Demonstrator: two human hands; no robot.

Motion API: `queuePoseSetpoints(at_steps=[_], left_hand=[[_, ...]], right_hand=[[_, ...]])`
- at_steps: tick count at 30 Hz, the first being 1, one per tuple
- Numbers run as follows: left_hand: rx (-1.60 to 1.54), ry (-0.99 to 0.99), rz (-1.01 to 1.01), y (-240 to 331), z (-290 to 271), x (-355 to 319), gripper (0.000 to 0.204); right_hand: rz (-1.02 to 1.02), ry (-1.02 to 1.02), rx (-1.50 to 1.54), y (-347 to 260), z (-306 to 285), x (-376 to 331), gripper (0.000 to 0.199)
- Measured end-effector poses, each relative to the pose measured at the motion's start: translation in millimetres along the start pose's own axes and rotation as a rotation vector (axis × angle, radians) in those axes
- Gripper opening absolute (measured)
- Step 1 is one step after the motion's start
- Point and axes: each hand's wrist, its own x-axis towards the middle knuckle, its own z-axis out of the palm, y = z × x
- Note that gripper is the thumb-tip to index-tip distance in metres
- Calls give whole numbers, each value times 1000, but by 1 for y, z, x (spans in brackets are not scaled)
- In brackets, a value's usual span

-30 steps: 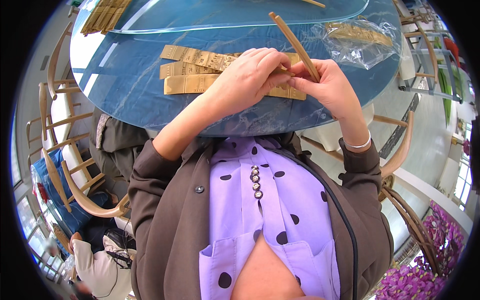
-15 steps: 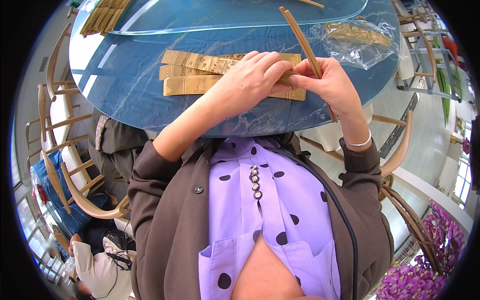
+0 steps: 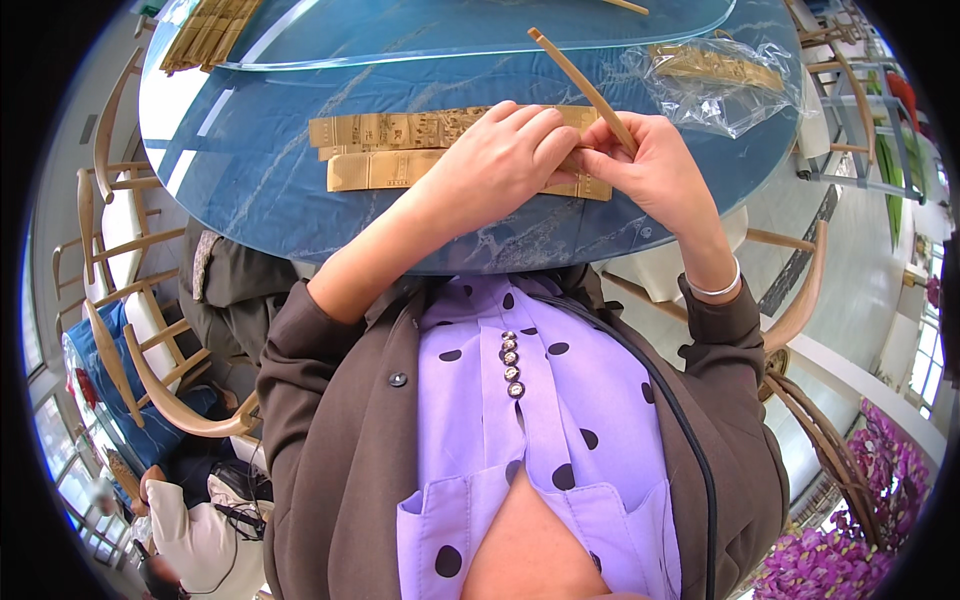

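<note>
My right hand (image 3: pixel 655 165) is closed around a pair of wooden chopsticks (image 3: pixel 575 80), whose ends point up and away to the left. Close beside it, my left hand (image 3: pixel 505 155) has its fingers bent over a printed tan paper chopstick sleeve (image 3: pixel 375 130) and pinches it near my right fingertips. The sleeve's open end is hidden between the hands. Beneath lie more flat paper sleeves (image 3: pixel 375 172) on the blue glass-topped table (image 3: pixel 480 245), partly covered by my left hand and wrist.
A clear plastic bag (image 3: pixel 735 110) with tan sleeves inside rests right of my hands. At the far left is a pile of tan sleeves (image 3: pixel 210 35). A raised glass disc (image 3: pixel 470 50) spans the back. Another chopstick (image 3: pixel 628 6) lies on it. Wooden chairs (image 3: pixel 190 420) stand around.
The chopsticks in my right hand have swung to lean further left, and their lower ends no longer show below the hand. The top sleeve has straightened and shifted slightly left.
</note>
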Motion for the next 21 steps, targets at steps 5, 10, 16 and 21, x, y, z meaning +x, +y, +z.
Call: queuePoseSetpoints(at_steps=[5, 10, 16, 21], left_hand=[[-92, -2, -34, 1, -3, 1, 31], [-96, -10, -72, -1, -4, 0, 33], [-75, -20, -109, -4, -9, -1, 34], [-72, -23, -119, -6, -6, -1, 35]], right_hand=[[17, 5, -37, 0, -3, 0, 19], [-23, 20, -416, -18, -8, -6, 36], [-114, 62, -492, -25, -39, -34, 37], [-67, -165, -413, -26, -56, -50, 30]])
